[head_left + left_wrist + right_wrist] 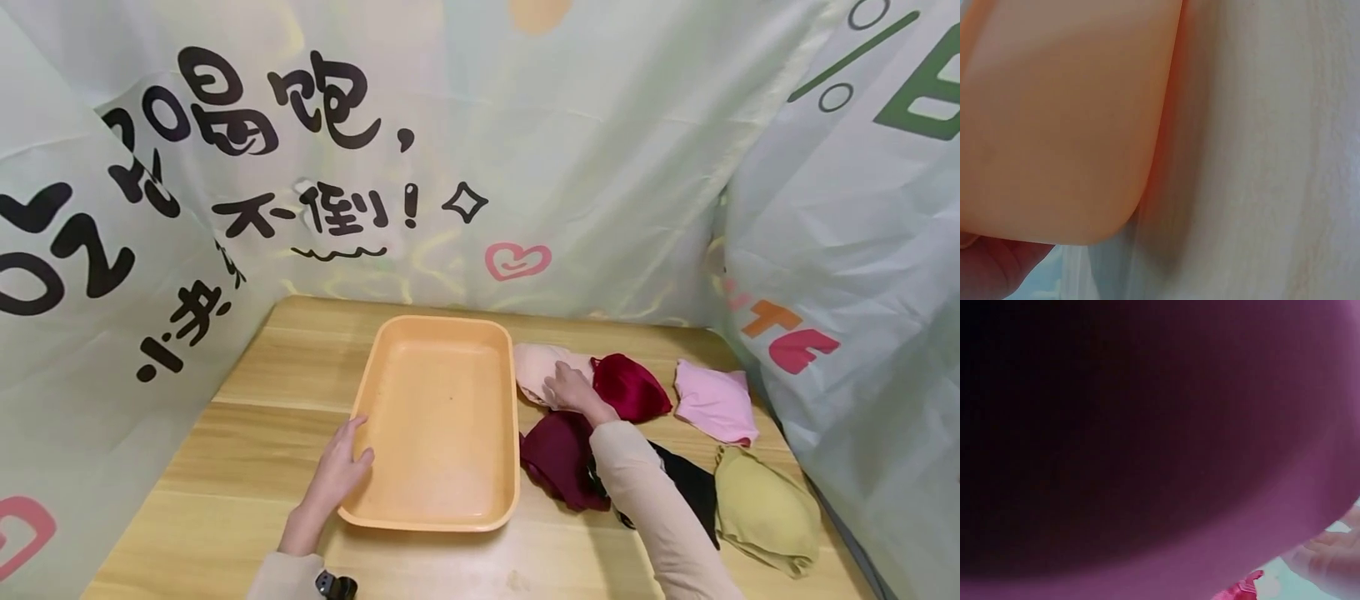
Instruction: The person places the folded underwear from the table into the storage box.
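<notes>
Pale pink folded bra (534, 371) lies on the table (300, 367) in the head view, just beside the right wall of a peach-orange rectangular tray (438, 408). The right hand (573, 392) reaches over it with bent fingers touching the fabric; whether they pinch it I cannot tell. The left hand (341, 467) grips the tray's left rim, thumb over the inner side and fingers outside. Right of the pale pink one sits a shiny crimson bra (633, 387), and nearer the person a maroon garment (562, 458). A black garment (690, 487) is partly covered by the right sleeve (637, 483). Farther right lie a bright pink folded garment (712, 400) and an olive-yellow garment (768, 508). Printed cloth (615, 167) hangs behind the table.

In the left wrist view the tray's wall fills the left half, with the left hand against its lower edge and wood grain to the right.

In the right wrist view a blurred purple surface (1297, 519) hides most of the scene; part of the right hand shows at the right edge, near a small red piece of fabric (1241, 590).
</notes>
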Demonstrator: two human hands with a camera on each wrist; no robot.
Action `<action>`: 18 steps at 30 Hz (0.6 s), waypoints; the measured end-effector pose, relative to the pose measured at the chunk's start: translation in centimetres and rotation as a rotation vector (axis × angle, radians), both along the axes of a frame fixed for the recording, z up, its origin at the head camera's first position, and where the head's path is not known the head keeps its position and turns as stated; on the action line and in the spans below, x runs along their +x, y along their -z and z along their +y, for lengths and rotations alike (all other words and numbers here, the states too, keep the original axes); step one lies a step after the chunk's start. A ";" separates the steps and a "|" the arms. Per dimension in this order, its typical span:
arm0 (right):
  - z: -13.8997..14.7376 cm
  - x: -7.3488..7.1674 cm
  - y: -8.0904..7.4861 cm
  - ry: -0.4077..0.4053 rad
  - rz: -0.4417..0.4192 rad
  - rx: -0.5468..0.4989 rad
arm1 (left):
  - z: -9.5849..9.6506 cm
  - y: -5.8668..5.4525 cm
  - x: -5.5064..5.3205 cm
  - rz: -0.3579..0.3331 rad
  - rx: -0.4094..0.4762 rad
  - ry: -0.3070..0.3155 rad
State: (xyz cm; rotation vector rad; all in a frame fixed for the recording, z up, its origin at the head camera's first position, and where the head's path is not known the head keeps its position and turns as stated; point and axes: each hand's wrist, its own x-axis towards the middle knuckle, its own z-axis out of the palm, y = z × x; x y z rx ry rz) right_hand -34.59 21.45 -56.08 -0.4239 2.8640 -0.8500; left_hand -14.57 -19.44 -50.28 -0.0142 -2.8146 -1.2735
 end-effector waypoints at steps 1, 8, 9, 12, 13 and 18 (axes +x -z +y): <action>-0.6 0.9 -1.5 0.001 -0.050 0.000 | 0.0 0.0 0.0 -0.003 0.002 0.000; -4.1 5.1 -8.5 0.114 -0.164 0.187 | 0.0 0.0 0.0 0.009 0.009 -0.002; -4.1 5.2 -8.6 0.123 -0.177 0.219 | 0.0 0.0 0.0 0.013 0.013 -0.004; -4.2 5.3 -8.8 0.160 -0.245 0.234 | 0.0 0.1 -0.1 0.020 0.024 -0.010; -4.1 5.2 -8.7 0.168 -0.265 0.233 | 0.1 0.1 -0.1 0.022 0.026 -0.012; -3.9 4.7 -8.2 0.197 -0.321 0.170 | 0.1 0.2 -0.1 0.054 0.024 -0.023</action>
